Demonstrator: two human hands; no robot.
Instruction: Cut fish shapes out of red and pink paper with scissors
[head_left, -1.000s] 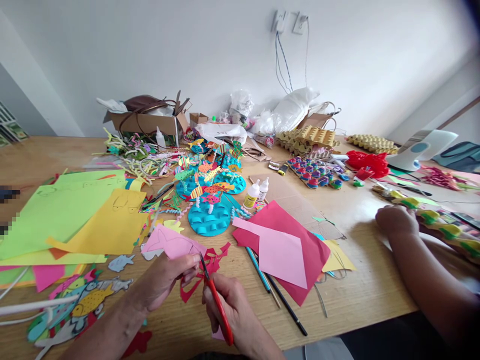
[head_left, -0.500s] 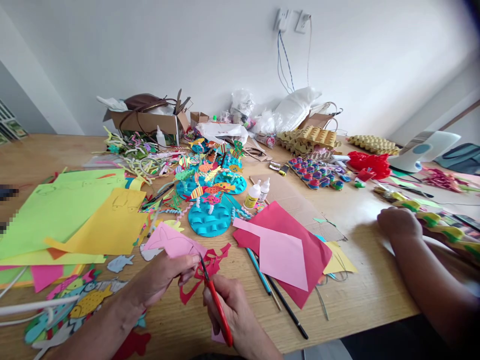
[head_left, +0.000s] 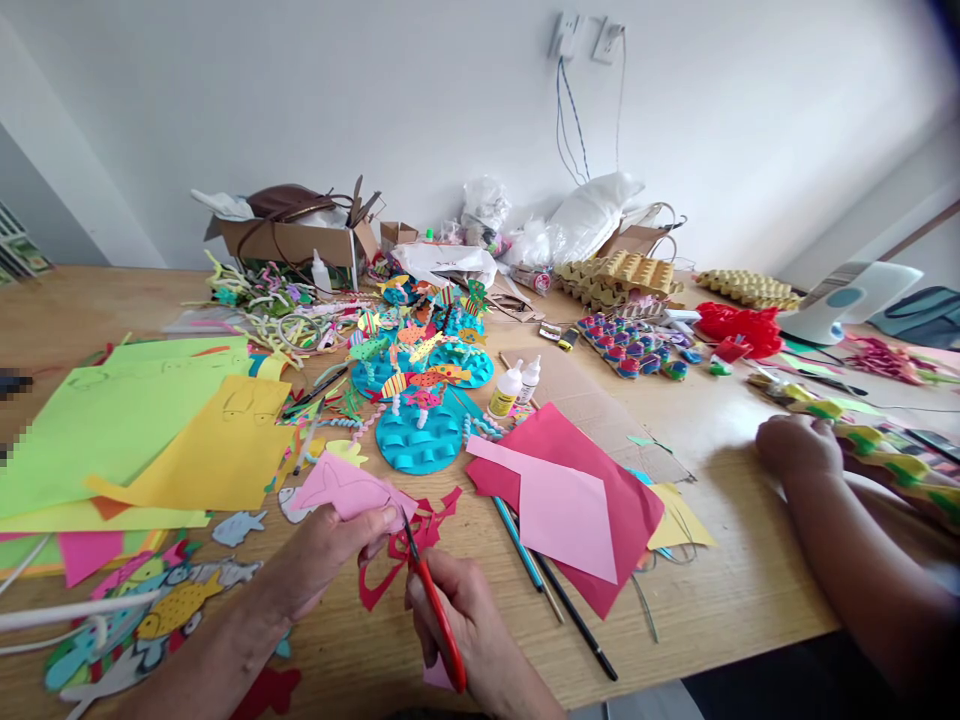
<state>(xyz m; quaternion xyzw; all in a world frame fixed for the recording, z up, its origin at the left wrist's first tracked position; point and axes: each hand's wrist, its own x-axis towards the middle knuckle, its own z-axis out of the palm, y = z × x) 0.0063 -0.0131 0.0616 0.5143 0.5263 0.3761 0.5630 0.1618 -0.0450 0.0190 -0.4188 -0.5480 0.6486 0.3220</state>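
My left hand (head_left: 337, 550) pinches a piece of pink paper (head_left: 341, 482) that has a fish outline drawn on it. In my right hand (head_left: 465, 600) is a pair of scissors (head_left: 435, 605) with red handles, its dark blades at the paper's right edge. Red paper scraps (head_left: 431, 520) lie on the table just behind the blades. Left of my left forearm is a pile of cut-out paper fish (head_left: 180, 605). A larger pink sheet (head_left: 566, 510) rests on a dark red sheet (head_left: 637, 500) to the right.
Round blue bases (head_left: 420, 437) with paper fish stand mid-table, beside glue bottles (head_left: 505, 388). Green sheets (head_left: 127, 420) and a yellow sheet (head_left: 217, 450) lie left. Pencils (head_left: 574, 610) lie right of my hands. Another person's hand (head_left: 799, 447) touches a painted egg carton (head_left: 885, 450).
My left hand has turned the pink paper slightly, and its left end has shifted a little right and down. The scissors stay at its right edge, almost unmoved.
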